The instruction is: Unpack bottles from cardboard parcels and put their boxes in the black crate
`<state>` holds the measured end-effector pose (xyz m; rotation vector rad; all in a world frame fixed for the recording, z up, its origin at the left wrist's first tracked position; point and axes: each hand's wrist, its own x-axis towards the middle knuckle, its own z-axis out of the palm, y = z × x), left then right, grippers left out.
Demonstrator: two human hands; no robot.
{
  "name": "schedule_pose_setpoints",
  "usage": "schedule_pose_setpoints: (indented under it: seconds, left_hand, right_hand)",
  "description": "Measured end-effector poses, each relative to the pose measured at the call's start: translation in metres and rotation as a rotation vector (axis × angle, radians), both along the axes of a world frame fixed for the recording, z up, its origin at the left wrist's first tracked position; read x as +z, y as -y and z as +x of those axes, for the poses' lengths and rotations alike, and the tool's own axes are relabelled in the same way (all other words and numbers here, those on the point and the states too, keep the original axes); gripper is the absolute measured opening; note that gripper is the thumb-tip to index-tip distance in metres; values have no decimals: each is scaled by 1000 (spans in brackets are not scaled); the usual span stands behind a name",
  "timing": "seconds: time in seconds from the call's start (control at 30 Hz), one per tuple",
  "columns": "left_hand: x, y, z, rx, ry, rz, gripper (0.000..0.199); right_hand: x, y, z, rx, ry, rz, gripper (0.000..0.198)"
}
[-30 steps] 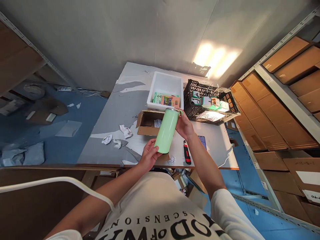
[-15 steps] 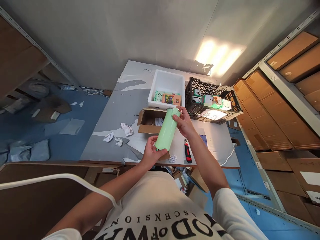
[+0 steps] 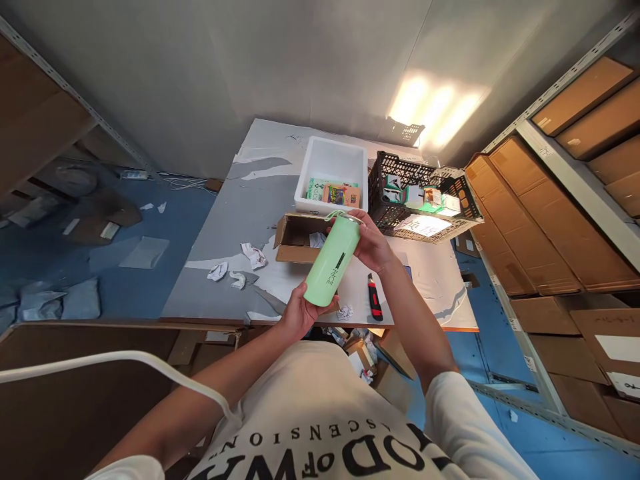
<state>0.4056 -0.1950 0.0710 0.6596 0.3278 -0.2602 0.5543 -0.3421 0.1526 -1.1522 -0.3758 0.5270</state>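
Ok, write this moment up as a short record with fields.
Held: green bottle, tilted, lettering facing the camera
Right hand: gripping near the end with the loop
Left hand: gripping the opposite end
Beyond bottle: open cardboard box, white paper inside
Farther back: white bin, left of black crate
Tool: red-and-black cutter on the table

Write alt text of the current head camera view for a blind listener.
A light-green bottle is held tilted over a table, left hand at its base, right hand near its top. Behind it are an open cardboard box, a white bin and a black crate; crumpled paper and a red-and-black cutter lie nearby.
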Motion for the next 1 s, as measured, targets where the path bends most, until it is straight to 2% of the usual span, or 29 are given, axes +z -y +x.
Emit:
schedule_pose_setpoints:
  seconds: [0.17,0.27,0.37,0.47,0.57,0.67,0.8,0.9,1.0]
  left_hand:
    - [-5,-1,0,-51,14,26,59]
    - [-12,-10,4,2,54,138,60]
    - [-29,-30,5,77,134,390,60]
    - [-52,-50,2,109,231,771,51]
    - [-72,-55,3,33,256,1113,48]
    - [-87,-43,14,-44,284,1313,64]
    - [-104,-28,31,-161,336,1399,85]
    - [-113,-30,31,-256,444,1393,101]
    - [-116,-35,29,-369,630,1387,122]
  right_hand:
    - [-4,-4,-6,-117,20,-49,47]
    - [-6,-3,-8,-189,67,-49,47]
    - [-11,5,-9,-319,155,-40,48]
    - [-25,19,-16,-500,286,-85,49]
    - [-43,32,-31,-615,431,-177,48]
    - [-59,38,-50,-667,518,-238,46]
    - [-77,33,-71,-676,570,-295,45]
    - [-90,27,-81,-582,612,-350,44]
    - [-95,26,-87,-496,661,-439,54]
